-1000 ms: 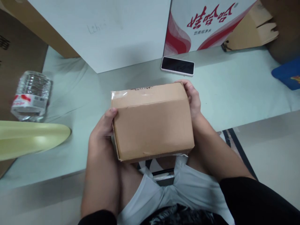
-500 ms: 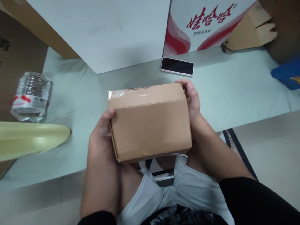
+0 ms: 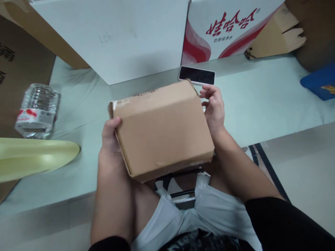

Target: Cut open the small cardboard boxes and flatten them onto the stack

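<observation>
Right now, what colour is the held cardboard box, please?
The cardboard box is brown; the head view shows it.

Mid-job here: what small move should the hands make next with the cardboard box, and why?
Probably settle the right hand firmly against the right end of the cardboard box: that hand is loosely curled by the edge, contact unclear, while the left hand grips the opposite end and the box sits slanted.

The sleeves (image 3: 282,223) are black, the shorts (image 3: 221,205) are whitish, and the dark top (image 3: 206,241) has blurry grey squiggles.
</observation>
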Available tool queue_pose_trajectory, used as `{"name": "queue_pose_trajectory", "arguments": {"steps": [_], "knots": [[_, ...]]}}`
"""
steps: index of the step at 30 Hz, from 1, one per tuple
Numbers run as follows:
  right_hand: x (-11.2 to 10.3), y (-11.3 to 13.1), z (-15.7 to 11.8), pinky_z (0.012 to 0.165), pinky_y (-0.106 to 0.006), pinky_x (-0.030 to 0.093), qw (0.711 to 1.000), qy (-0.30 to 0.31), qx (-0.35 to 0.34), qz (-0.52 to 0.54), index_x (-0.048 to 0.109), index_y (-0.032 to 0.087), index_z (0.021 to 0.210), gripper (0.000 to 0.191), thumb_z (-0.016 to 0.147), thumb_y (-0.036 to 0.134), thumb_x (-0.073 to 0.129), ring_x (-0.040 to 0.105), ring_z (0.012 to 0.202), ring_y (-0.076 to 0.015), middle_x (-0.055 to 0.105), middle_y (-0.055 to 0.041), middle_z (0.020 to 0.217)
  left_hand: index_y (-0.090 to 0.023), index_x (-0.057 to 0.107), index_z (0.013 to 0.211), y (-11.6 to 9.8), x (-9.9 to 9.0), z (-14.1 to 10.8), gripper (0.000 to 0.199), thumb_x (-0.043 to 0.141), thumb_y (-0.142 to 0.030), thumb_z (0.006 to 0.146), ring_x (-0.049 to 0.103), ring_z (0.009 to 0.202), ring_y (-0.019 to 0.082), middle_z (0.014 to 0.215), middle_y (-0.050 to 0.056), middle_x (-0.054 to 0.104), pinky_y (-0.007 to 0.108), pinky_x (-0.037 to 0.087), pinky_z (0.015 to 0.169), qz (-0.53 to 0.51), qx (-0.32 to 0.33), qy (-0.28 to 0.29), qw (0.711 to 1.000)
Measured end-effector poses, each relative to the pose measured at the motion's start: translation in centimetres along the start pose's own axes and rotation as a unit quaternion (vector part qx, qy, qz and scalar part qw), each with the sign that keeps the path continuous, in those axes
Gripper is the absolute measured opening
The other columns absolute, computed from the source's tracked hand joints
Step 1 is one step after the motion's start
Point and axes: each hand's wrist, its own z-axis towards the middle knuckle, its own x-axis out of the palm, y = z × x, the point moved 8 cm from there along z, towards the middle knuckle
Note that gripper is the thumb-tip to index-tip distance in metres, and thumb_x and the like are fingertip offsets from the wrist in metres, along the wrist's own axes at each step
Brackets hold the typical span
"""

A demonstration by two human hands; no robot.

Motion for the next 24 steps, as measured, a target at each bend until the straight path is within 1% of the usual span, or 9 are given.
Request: {"name": "queue_pose_trajectory", "arguments": {"steps": [3, 5, 7, 9, 13, 16, 18, 21, 24], "knots": [[-0.6, -0.4, 0.4, 0.1, -0.046, 0.06, 0.998, -0.026, 0.022, 0.061, 0.063, 0.029, 0.116, 0.033, 0.087, 0.042, 0.054, 0.07, 0.109, -0.0229, 0.07, -0.005, 0.116, -0.019, 0.071, 0.107, -3.1, -0.4, 0.9, 0.049, 0.081, -0.048, 0.069, 0.067, 0.129, 0.033, 0.101, 0.003, 0.079, 0.048, 0.052, 0.12, 0.006, 0.155, -0.051, 0.987], [-0.2, 0.0, 0.5, 0.1, -0.046, 0.06, 0.998, 0.003, 0.023, 0.066, 0.064, 0.028, 0.112, 0.03, 0.085, 0.038, 0.056, 0.071, 0.106, -0.0227, 0.072, -0.0042, 0.111, -0.019, 0.071, 0.102, -4.5, -0.7, 1.1, 0.044, 0.077, -0.05, 0.071, 0.069, 0.12, 0.026, 0.099, 0.002, 0.076, 0.039, 0.051, 0.119, 0.0, 0.234, -0.074, 0.969], [0.6, 0.5, 0.4, 0.098, -0.046, 0.06, 0.998, 0.046, 0.019, 0.043, 0.065, 0.028, 0.113, 0.03, 0.085, 0.036, 0.056, 0.071, 0.109, -0.0241, 0.074, -0.0043, 0.113, -0.018, 0.069, 0.095, -5.0, -0.9, 1.3, 0.041, 0.075, -0.052, 0.072, 0.068, 0.114, 0.024, 0.097, 0.003, 0.074, 0.033, 0.051, 0.115, -0.005, 0.269, -0.081, 0.96], [1.2, 1.0, 0.1, 0.098, -0.047, 0.059, 0.997, 0.07, 0.008, -0.002, 0.065, 0.028, 0.118, 0.035, 0.084, 0.034, 0.057, 0.07, 0.115, -0.0257, 0.074, -0.0052, 0.121, -0.018, 0.067, 0.092, -4.8, -1.1, 1.5, 0.04, 0.075, -0.052, 0.073, 0.068, 0.114, 0.025, 0.097, 0.004, 0.072, 0.033, 0.053, 0.11, -0.01, 0.273, -0.077, 0.959], [2.2, 1.8, -0.4, 0.101, -0.048, 0.058, 0.991, 0.103, -0.033, -0.08, 0.059, 0.028, 0.131, 0.054, 0.077, 0.033, 0.068, 0.067, 0.121, -0.0286, 0.071, -0.0085, 0.133, -0.02, 0.069, 0.102, -4.2, -1.2, 1.6, 0.035, 0.072, -0.047, 0.08, 0.068, 0.113, 0.023, 0.101, 0.003, 0.073, 0.033, 0.053, 0.108, -0.024, 0.266, -0.06, 0.962], [2.3, 1.8, -0.6, 0.103, -0.051, 0.057, 0.987, 0.103, -0.036, -0.114, 0.055, 0.028, 0.137, 0.069, 0.073, 0.037, 0.08, 0.066, 0.121, -0.0313, 0.069, -0.0109, 0.135, -0.017, 0.072, 0.106, -3.5, -0.9, 1.6, 0.047, 0.079, -0.05, 0.074, 0.069, 0.109, 0.022, 0.103, 0.003, 0.075, 0.03, 0.054, 0.107, -0.022, 0.226, -0.063, 0.972], [1.9, 1.1, -0.5, 0.104, -0.054, 0.056, 0.989, 0.086, 0.006, -0.121, 0.055, 0.029, 0.137, 0.066, 0.076, 0.042, 0.08, 0.065, 0.122, -0.0324, 0.068, -0.0105, 0.135, -0.015, 0.073, 0.109, -2.9, -0.6, 1.6, 0.058, 0.084, -0.053, 0.067, 0.069, 0.11, 0.025, 0.105, 0.006, 0.076, 0.032, 0.055, 0.108, -0.012, 0.19, -0.066, 0.979], [1.3, 0.2, -0.6, 0.105, -0.058, 0.054, 0.988, 0.051, 0.073, -0.128, 0.061, 0.03, 0.127, 0.046, 0.085, 0.046, 0.071, 0.066, 0.118, -0.0321, 0.07, -0.0085, 0.128, -0.014, 0.074, 0.111, -2.6, 0.1, 1.5, 0.066, 0.088, -0.055, 0.062, 0.068, 0.117, 0.029, 0.105, 0.007, 0.078, 0.038, 0.054, 0.113, 0.001, 0.168, -0.055, 0.984], [1.1, 0.5, -0.6, 0.103, -0.055, 0.055, 0.992, 0.02, 0.065, -0.109, 0.063, 0.029, 0.119, 0.041, 0.085, 0.048, 0.073, 0.067, 0.112, -0.0298, 0.07, -0.0076, 0.121, -0.014, 0.074, 0.109, -2.6, 0.1, 1.5, 0.062, 0.087, -0.055, 0.064, 0.069, 0.117, 0.029, 0.104, 0.007, 0.078, 0.039, 0.053, 0.115, -0.002, 0.175, -0.057, 0.983]]}}
